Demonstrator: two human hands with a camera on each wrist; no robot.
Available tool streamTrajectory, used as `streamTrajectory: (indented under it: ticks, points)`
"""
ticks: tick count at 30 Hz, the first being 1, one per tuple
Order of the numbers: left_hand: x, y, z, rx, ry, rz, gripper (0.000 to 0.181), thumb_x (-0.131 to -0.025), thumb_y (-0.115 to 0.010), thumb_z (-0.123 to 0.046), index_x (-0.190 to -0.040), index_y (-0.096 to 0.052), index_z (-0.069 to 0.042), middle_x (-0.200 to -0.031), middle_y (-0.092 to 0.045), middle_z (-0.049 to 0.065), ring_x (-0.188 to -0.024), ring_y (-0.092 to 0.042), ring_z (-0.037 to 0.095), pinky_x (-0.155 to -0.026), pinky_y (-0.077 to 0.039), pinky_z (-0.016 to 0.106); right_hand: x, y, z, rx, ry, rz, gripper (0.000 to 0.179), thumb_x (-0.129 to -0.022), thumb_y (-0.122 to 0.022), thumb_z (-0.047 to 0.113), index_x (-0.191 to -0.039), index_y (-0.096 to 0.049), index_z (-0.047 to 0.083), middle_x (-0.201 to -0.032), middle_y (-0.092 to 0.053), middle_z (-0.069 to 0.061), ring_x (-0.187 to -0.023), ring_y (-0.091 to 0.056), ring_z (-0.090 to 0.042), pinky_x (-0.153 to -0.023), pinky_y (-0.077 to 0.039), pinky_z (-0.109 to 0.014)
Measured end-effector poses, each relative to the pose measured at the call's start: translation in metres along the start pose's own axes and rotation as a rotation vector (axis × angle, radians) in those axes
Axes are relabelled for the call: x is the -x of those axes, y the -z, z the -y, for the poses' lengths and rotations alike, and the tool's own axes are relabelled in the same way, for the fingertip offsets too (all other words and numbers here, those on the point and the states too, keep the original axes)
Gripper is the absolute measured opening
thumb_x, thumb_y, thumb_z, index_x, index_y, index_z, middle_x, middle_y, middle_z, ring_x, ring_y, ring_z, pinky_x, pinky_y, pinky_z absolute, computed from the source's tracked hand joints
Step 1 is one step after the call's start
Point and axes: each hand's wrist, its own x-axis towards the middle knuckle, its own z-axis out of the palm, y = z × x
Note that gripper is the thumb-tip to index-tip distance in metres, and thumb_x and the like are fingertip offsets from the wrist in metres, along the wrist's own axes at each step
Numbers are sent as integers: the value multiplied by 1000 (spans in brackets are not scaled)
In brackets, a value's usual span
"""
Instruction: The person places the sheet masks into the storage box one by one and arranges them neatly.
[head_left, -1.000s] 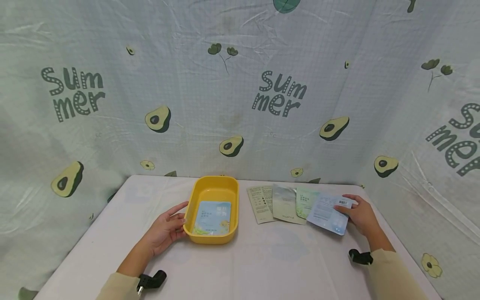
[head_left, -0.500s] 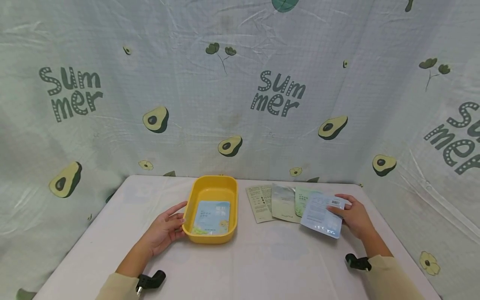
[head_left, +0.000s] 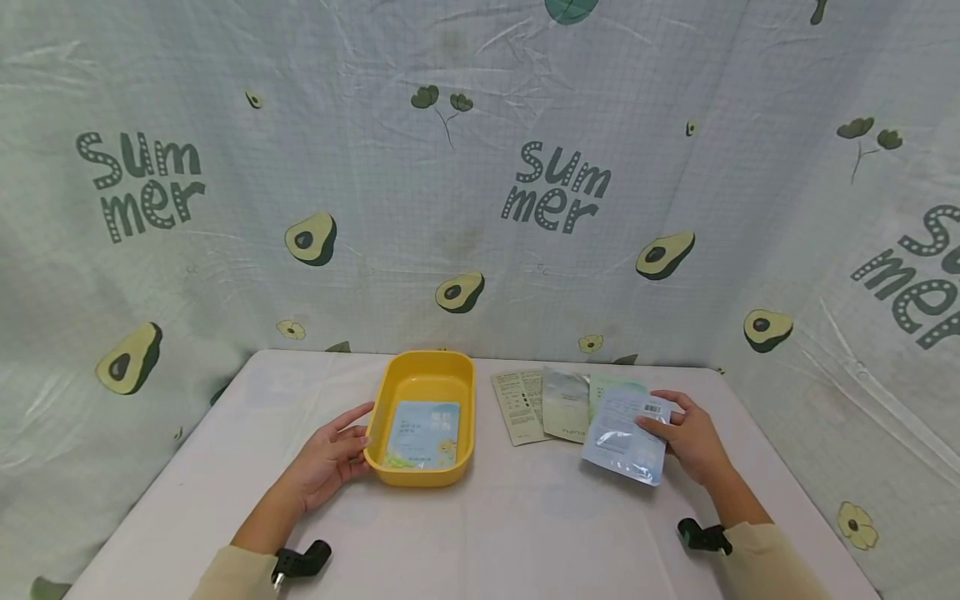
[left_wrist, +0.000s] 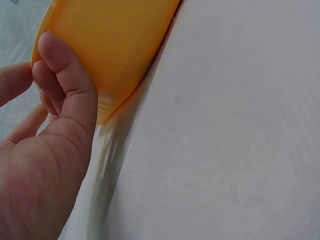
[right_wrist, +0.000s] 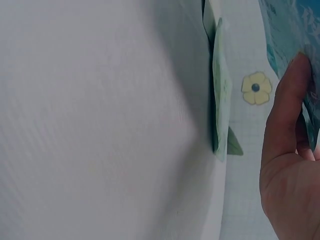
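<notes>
My right hand [head_left: 693, 437] pinches the upper right edge of a flat pale-blue sachet [head_left: 626, 442], printed with small text and a barcode. Its lower edge tilts toward me. In the right wrist view, the thumb presses on the sachet's [right_wrist: 295, 30] glossy face. The fingers of my left hand [head_left: 330, 462] rest against the left side of a yellow plastic tray [head_left: 468, 400]; in the left wrist view, fingertips lie on the tray's outer wall [left_wrist: 120, 45]. Another light-blue sachet [head_left: 422, 437] lies flat inside the tray.
Right of the tray, a printed beige sachet [head_left: 517, 408], a silvery-beige sachet [head_left: 566, 404] and a green sachet [head_left: 611, 385] overlap in a row, the green one partly hidden. A white-covered table [head_left: 510, 533] meets a patterned curtain [head_left: 375, 167] at the back.
My right hand has moved left and slightly toward me with the pale-blue sachet, which now covers more of the green one. My left hand and the tray stay in place.
</notes>
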Motion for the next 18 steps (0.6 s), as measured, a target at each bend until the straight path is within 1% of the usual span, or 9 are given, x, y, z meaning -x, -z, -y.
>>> streamTrajectory:
  ticks: [7,12,18]
  points:
    - [1,0,-1,-2,5,-8,71,-103,-56,-7,-164,-22,-15,-116,-60,3,-85,-64,14,-80,-59,26,5,-13,6,-34,3,21,77,-93,-76,26,-155,-34,12,-147,-54,-28,-93,-70,-15,-77,-62,-29]
    - [0,1,0,7,7,-3,71,-102,-56,-6,-164,-22,-15,-116,-60,2,-85,-64,14,-79,-59,26,9,-21,9,-48,16,25,75,-93,-76,24,-154,-35,13,-146,-55,-28,-94,-72,-16,-78,-62,-30]
    - [0,1,0,16,8,5,71,-103,-55,-6,-164,-21,-15,-116,-60,2,-86,-64,14,-80,-59,25,10,-30,14,-61,17,45,76,-92,-77,22,-155,-35,11,-144,-56,-28,-95,-72,-18,-78,-62,-32]
